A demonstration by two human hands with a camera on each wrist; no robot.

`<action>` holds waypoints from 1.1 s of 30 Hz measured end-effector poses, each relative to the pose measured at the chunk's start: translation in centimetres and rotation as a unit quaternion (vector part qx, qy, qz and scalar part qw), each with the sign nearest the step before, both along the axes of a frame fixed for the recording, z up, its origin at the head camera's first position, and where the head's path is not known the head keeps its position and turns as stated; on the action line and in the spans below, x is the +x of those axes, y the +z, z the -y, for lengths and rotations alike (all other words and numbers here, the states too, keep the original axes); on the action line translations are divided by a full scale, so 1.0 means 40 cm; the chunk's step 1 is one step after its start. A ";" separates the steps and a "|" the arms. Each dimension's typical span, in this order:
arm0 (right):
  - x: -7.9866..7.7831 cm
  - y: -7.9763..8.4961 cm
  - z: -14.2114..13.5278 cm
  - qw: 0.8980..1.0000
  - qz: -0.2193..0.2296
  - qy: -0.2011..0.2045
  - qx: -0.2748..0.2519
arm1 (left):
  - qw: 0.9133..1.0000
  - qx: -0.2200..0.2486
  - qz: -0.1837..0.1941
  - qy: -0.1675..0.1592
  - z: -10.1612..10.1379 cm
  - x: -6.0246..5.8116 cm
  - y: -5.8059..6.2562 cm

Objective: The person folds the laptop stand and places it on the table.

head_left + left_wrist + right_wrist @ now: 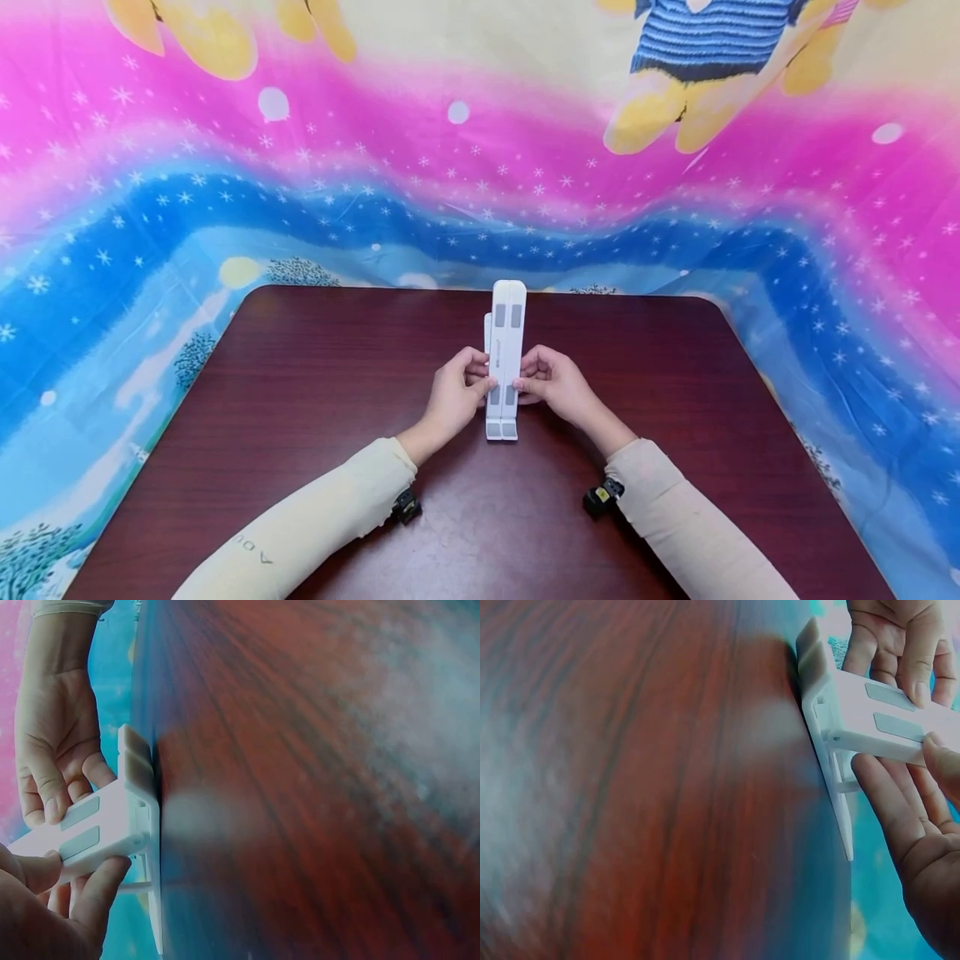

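Note:
A white foldable laptop stand [507, 350] with grey rubber pads is upright on the table, its two long bars side by side and the hooked ends at the bottom. My left hand [453, 390] pinches its left bar low down, thumb on the front face and fingers behind. On the other side, my right hand [564, 388] pinches the right bar at the same height. Both wrist views show the thumbs beside the grey pads of the stand [82, 832]. A thinner base arm of the stand [840, 814] branches off at a hinge near the hooked ends.
The dark red-brown wooden table [315, 358] spreads out around the stand. Behind it hangs a printed cloth [420, 192] in pink and blue, meeting the table's far and side edges. A small black wrist camera [407, 506] sits at the left sleeve, another [602, 497] at the right.

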State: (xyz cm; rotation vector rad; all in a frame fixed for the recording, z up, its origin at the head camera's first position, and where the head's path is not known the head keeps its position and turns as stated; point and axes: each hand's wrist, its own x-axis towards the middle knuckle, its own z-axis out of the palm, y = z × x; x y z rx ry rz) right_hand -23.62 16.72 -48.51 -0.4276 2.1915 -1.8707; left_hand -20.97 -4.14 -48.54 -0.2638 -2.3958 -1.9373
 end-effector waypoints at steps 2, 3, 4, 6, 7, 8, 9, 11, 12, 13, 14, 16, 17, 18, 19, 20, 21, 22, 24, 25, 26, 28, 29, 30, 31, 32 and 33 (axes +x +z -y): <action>-0.006 0.007 -0.004 1.000 -0.014 0.003 0.028 | 1.000 -0.006 -0.004 0.000 0.003 -0.002 0.002; -0.011 0.011 -0.007 0.998 -0.025 0.005 0.050 | 1.000 -0.012 -0.005 0.002 0.005 -0.003 0.002; -0.016 0.016 -0.012 0.996 -0.040 0.008 0.078 | 1.000 -0.022 -0.007 0.003 0.006 -0.002 0.002; -0.028 0.033 -0.024 0.986 -0.078 0.012 0.147 | 0.999 -0.044 -0.010 0.006 0.009 0.002 0.000; -0.035 0.045 -0.031 0.979 -0.097 0.013 0.178 | 0.998 -0.054 -0.008 0.005 0.010 0.006 -0.001; -0.044 0.059 -0.037 0.972 -0.114 0.015 0.203 | 0.998 -0.066 -0.002 0.005 0.010 0.012 -0.002; -0.052 0.075 -0.044 0.966 -0.130 0.015 0.223 | 0.997 -0.078 0.004 0.003 0.010 0.020 -0.002; -0.071 0.113 -0.057 0.959 -0.151 0.013 0.241 | 0.995 -0.100 0.020 -0.006 0.009 0.037 -0.002; -0.081 0.133 -0.062 0.959 -0.156 0.013 0.235 | 0.994 -0.109 0.028 -0.011 0.008 0.046 -0.001; -0.093 0.152 -0.067 0.960 -0.161 0.012 0.227 | 0.992 -0.122 0.033 -0.015 0.006 0.054 -0.001; -0.103 0.172 -0.070 0.962 -0.164 0.011 0.216 | 0.990 -0.136 0.034 -0.020 0.004 0.060 0.000; -0.122 0.209 -0.075 0.966 -0.168 0.014 0.195 | 0.986 -0.159 0.029 -0.028 0.000 0.070 0.000; -0.131 0.225 -0.075 0.968 -0.168 0.019 0.187 | 0.985 -0.169 0.026 -0.031 -0.001 0.073 0.000; -0.138 0.239 -0.074 0.969 -0.170 0.026 0.180 | 0.983 -0.180 0.021 -0.033 -0.002 0.075 -0.001; -0.145 0.251 -0.073 0.970 -0.168 0.035 0.173 | 0.981 -0.189 0.017 -0.034 -0.003 0.076 -0.001; -0.150 0.262 -0.069 0.971 -0.167 0.046 0.167 | 0.980 -0.195 0.014 -0.036 -0.004 0.077 -0.002; -0.155 0.271 -0.065 0.970 -0.167 0.055 0.168 | 0.979 -0.200 0.012 -0.039 -0.004 0.077 -0.003; -0.159 0.278 -0.061 0.969 -0.170 0.066 0.168 | 0.978 -0.206 0.010 -0.041 -0.004 0.078 -0.003; -0.164 0.288 -0.054 0.965 -0.179 0.083 0.172 | 0.976 -0.210 0.008 -0.048 -0.005 0.078 -0.005; -0.166 0.290 -0.050 0.963 -0.185 0.088 0.174 | 0.976 -0.213 0.008 -0.053 -0.005 0.079 -0.006; -0.168 0.293 -0.047 0.959 -0.196 0.091 0.182 | 0.974 -0.217 0.007 -0.058 -0.005 0.079 -0.006; -0.171 0.294 -0.044 0.949 -0.226 0.092 0.200 | 0.972 -0.225 0.003 -0.066 -0.005 0.080 -0.006; -0.172 0.294 -0.042 0.944 -0.239 0.090 0.210 | 0.971 -0.227 0.001 -0.070 -0.005 0.080 -0.005; -0.173 0.293 -0.041 0.938 -0.253 0.087 0.220 | 0.970 -0.231 -0.003 -0.073 -0.004 0.080 -0.004; -0.174 0.293 -0.040 0.933 -0.265 0.084 0.229 | 0.969 -0.235 -0.006 -0.076 -0.003 0.080 -0.003; -0.174 0.293 -0.041 0.928 -0.273 0.081 0.239 | 0.967 -0.242 -0.011 -0.080 -0.002 0.079 -0.003; -0.174 0.294 -0.041 0.924 -0.281 0.077 0.247 | 0.965 -0.248 -0.018 -0.084 0.000 0.078 -0.002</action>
